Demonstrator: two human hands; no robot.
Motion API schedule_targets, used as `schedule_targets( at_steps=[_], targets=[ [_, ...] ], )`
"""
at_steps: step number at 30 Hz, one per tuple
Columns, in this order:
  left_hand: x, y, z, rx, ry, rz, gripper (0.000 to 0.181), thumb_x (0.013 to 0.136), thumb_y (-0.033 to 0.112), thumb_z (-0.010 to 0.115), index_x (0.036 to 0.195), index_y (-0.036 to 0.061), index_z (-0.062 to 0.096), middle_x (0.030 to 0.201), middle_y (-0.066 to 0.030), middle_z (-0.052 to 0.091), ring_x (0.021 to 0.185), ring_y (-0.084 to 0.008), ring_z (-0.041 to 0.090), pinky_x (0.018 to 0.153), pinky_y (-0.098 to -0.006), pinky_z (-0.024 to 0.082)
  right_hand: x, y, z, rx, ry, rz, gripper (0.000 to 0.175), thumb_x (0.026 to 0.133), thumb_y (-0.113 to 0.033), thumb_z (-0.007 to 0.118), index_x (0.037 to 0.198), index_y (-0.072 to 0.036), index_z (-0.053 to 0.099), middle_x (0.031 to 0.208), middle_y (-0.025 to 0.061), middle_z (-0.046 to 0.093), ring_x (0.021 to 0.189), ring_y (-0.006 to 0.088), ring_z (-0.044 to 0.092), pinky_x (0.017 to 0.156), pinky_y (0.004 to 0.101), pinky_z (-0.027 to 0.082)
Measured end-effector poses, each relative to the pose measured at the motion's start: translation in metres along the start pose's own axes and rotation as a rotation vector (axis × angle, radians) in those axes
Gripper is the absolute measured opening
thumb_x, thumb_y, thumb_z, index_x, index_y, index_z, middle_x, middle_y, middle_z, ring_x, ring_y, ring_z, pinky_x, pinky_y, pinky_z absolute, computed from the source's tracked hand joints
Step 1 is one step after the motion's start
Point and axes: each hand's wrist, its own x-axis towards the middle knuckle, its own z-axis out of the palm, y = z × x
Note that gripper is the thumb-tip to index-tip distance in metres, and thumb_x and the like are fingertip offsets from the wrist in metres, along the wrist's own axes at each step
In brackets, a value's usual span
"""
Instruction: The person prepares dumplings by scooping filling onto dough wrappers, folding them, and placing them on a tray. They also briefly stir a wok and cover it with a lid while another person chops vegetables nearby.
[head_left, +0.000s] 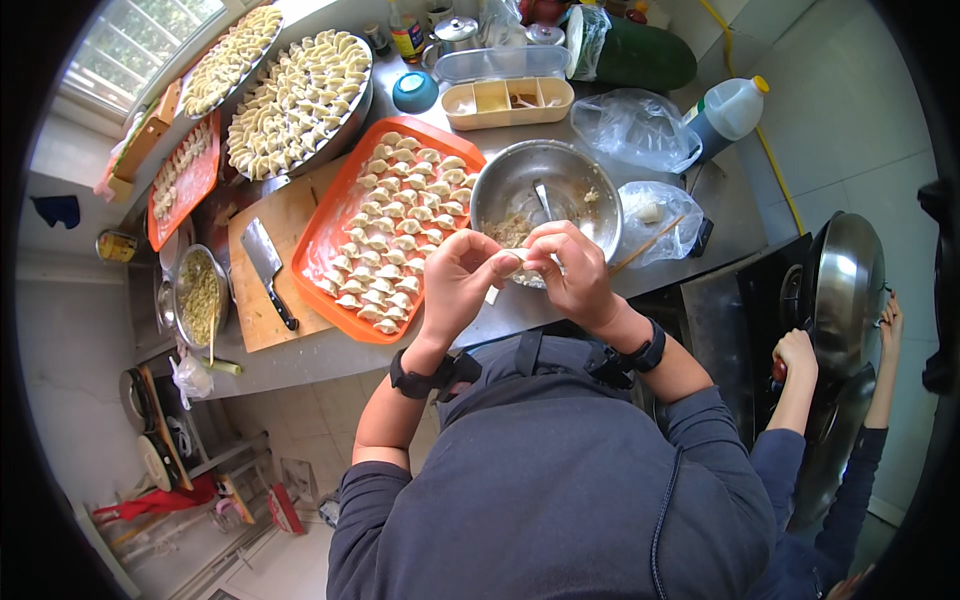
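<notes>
Between the fingertips of my left hand (466, 279) and my right hand (574, 274) is a small folded dumpling (517, 256), pinched from both sides. Both hands are over the near rim of a steel mixing bowl (598, 180). Some minced filling (513, 229) and a metal spoon (541, 199) are in that bowl. Left of it lies an orange tray (313, 264) with rows of folded dumplings (405, 196). A small white piece (492, 295), perhaps dough wrapper, shows below my left fingers.
A cleaver (262, 252) rests on a wooden cutting board (255, 330). Large round trays of dumplings (304, 105) stand near the window. A seasoning box (507, 112) and plastic bags (634, 131) lie behind the bowl. At right, another person's hand (796, 351) grips a wok (847, 285) lid or pan.
</notes>
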Motion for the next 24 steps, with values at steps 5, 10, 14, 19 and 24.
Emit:
schedule_targets(
  at_steps=[5,10,14,19,24],
  targets=[
    [-0.0028,0.0005,0.0052,0.054,0.100,0.080,0.008,0.080,0.001,0.067,0.086,-0.0012,0.061,0.076,-0.0075,0.064,0.064,-0.0103,0.061,0.059,-0.0220,0.049,-0.0018,0.0010,0.0008,0.070,0.026,0.083,0.014,0.077,-0.001,0.067,0.084,-0.002,0.055,0.082,0.0122,0.059,0.071,0.0277,0.060,0.062,0.0323,0.049],
    [-0.0013,0.0047,0.0000,0.337,0.078,0.486,0.023,0.077,0.003,0.070,0.099,0.0008,0.064,0.098,-0.0107,0.060,0.089,-0.0167,0.060,0.072,-0.0255,0.050,-0.0033,0.0006,-0.0019,0.163,0.014,0.244,0.010,0.085,-0.007,0.063,0.086,0.000,0.055,0.084,0.0107,0.059,0.075,0.0192,0.059,0.067,0.0286,0.048],
    [0.0012,0.0074,0.0030,0.382,0.017,0.580,0.028,0.070,0.004,0.075,0.097,0.0042,0.068,0.101,-0.0107,0.059,0.095,-0.0216,0.060,0.077,-0.0288,0.052,-0.0035,-0.0014,-0.0028,0.222,-0.012,0.299,0.011,0.086,-0.007,0.062,0.085,0.001,0.055,0.085,0.0103,0.059,0.078,0.0176,0.059,0.070,0.0272,0.049],
    [0.0058,0.0082,-0.0002,0.365,-0.017,0.585,0.031,0.068,-0.003,0.074,0.096,0.0065,0.069,0.094,-0.0094,0.059,0.081,-0.0199,0.063,0.070,-0.0290,0.054,-0.0012,-0.0043,-0.0014,0.226,-0.008,0.242,0.012,0.079,-0.002,0.066,0.086,-0.001,0.056,0.082,0.0115,0.059,0.072,0.0240,0.060,0.063,0.0305,0.048],
    [0.0043,0.0039,-0.0028,0.319,0.045,0.557,0.025,0.070,-0.003,0.074,0.093,0.0025,0.067,0.082,-0.0072,0.063,0.074,-0.0159,0.062,0.064,-0.0249,0.049,0.0020,-0.0052,-0.0014,0.180,-0.008,0.165,0.014,0.078,-0.002,0.067,0.086,-0.001,0.056,0.083,0.0116,0.059,0.072,0.0241,0.060,0.063,0.0309,0.048]
  ],
)
